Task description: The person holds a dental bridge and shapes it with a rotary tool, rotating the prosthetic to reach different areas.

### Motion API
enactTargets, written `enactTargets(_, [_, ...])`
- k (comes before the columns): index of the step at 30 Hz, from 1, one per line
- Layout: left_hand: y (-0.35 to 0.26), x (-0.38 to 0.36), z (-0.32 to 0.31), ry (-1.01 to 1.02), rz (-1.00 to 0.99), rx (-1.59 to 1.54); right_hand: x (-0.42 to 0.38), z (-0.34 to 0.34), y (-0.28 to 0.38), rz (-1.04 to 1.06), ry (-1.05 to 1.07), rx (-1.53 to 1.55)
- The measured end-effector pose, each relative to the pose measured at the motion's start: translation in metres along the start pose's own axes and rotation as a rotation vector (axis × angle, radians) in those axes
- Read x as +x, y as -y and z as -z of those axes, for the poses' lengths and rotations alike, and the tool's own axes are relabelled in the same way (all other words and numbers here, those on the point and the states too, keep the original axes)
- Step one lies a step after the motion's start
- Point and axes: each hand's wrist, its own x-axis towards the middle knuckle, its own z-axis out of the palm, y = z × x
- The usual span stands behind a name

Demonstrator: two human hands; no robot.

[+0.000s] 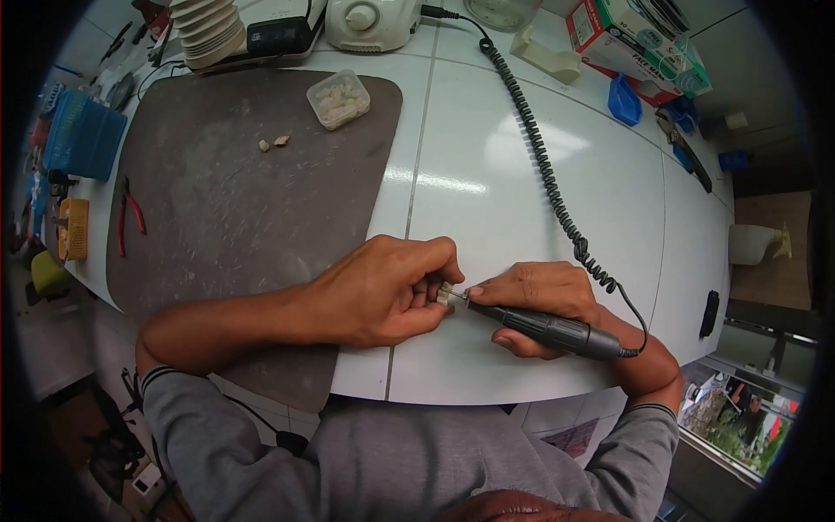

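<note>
Near the front edge of the white tiled table, my left hand (391,291) is closed, pinching a small cream-coloured piece (444,294) that looks like a dental piece; fingers hide most of it. My right hand (544,300) wraps round a black rotary handpiece (548,329), which lies almost level and points left. Its thin metal bit reaches the cream piece and seems to touch it. From the back end of the handpiece a coiled black cord (544,165) runs up to a white control box (371,22) with a round dial.
A brown mat (252,200) covers the left side, with a clear tub (338,99) of pale pieces, two small bits (273,143) and red-handled pliers (130,217). Blue (85,132) and yellow baskets (73,228) stand far left. A box (631,52) and blue tray (624,100) sit back right.
</note>
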Motion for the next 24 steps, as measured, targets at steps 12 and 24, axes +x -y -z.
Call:
enactTargets(12, [-0.0007,0.0001,0.0001,0.005,0.003,0.006,0.0019,0.0022,0.0026,-0.026,0.006,0.005])
enactTargets(24, [0.0007,-0.0003,0.0002,0.010,0.011,-0.007,0.0009,-0.0002,0.0015,-0.011,-0.014,-0.019])
